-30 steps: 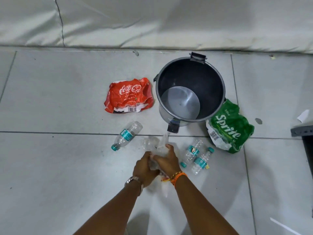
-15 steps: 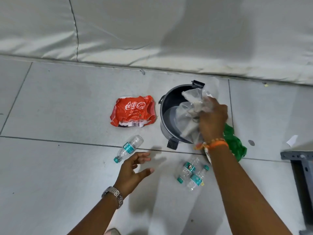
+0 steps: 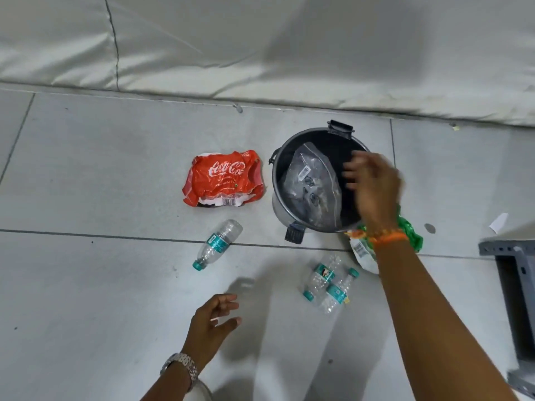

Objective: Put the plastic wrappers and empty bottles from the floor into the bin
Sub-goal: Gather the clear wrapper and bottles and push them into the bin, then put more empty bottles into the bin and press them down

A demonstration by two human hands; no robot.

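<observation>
While the right hand hovers blurred over the bin, its grip loose and holding nothing, a clear plastic wrapper lies inside. Left of the bin rests a red wrapper; a green wrapper lies at its near right. One bottle lies near left, two bottles nearer; the left hand hangs open, empty.
</observation>
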